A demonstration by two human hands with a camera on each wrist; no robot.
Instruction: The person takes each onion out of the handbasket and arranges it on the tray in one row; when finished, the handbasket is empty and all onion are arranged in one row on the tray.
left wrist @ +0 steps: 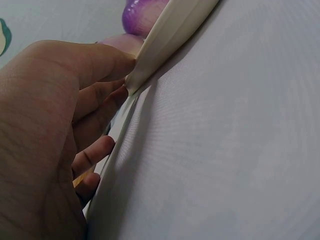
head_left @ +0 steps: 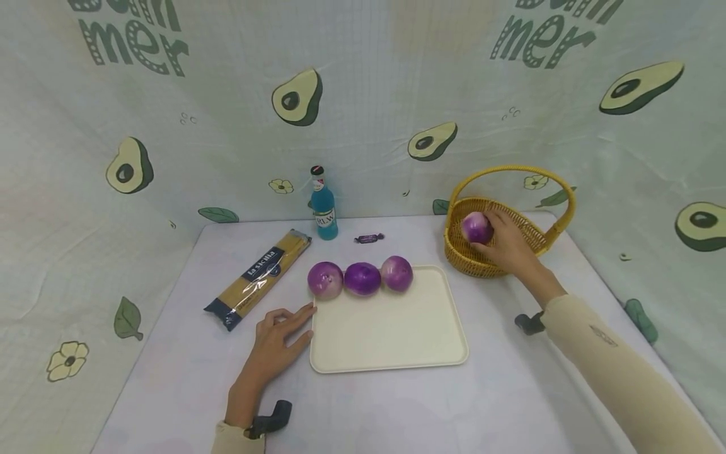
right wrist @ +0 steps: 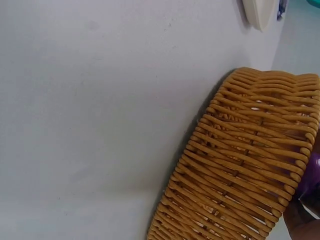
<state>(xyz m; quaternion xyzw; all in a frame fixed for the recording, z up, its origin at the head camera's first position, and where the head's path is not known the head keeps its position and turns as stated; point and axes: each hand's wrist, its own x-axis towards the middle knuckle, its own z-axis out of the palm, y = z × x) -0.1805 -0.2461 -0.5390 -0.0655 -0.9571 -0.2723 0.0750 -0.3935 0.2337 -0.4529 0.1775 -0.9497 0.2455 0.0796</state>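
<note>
In the head view, my right hand reaches into the yellow wicker basket and holds a purple onion between thumb and fingers. The right wrist view shows the basket's woven side close up; most of that hand is hidden. Three purple onions stand in a row along the far edge of a cream tray: one at the left corner, one in the middle, one on the right. My left hand touches the tray's left edge with thumb and fingertips.
A pack of spaghetti lies slanted left of the tray. Behind the tray stand a blue bottle and, lying flat, a small purple wrapped candy. The basket's tall handle arches above it. A printed cloth hangs behind the table.
</note>
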